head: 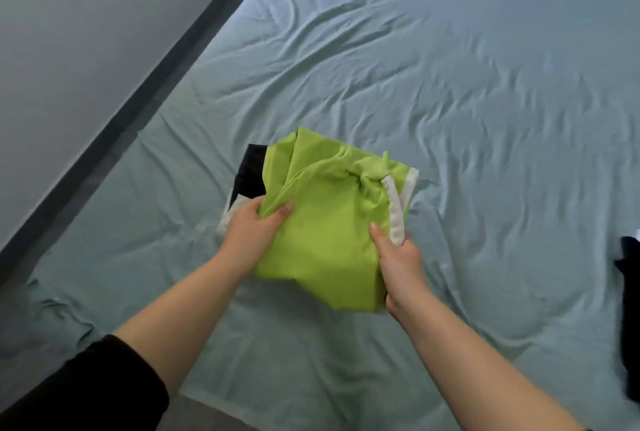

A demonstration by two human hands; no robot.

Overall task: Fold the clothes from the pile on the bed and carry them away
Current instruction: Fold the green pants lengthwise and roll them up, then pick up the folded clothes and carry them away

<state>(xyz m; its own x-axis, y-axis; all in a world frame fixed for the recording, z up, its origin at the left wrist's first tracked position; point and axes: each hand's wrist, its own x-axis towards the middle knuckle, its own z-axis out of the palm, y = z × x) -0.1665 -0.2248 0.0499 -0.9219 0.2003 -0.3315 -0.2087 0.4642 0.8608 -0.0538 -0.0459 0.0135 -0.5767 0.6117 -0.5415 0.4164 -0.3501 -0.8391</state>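
A folded lime-green garment (329, 222) with white trim and a black panel (251, 172) lies in the middle of the bed (450, 84). My left hand (254, 234) grips its left edge, thumb on top of the green cloth and fingers underneath. My right hand (400, 262) grips the right edge beside a white trim strip, thumb on top. Whether the bundle is lifted off the sheet I cannot tell.
The bed is covered by a wrinkled pale teal sheet. A dark garment (628, 319) lies at the right edge of the view. Along the left runs the dark bed frame (114, 139) against a white wall (86, 32).
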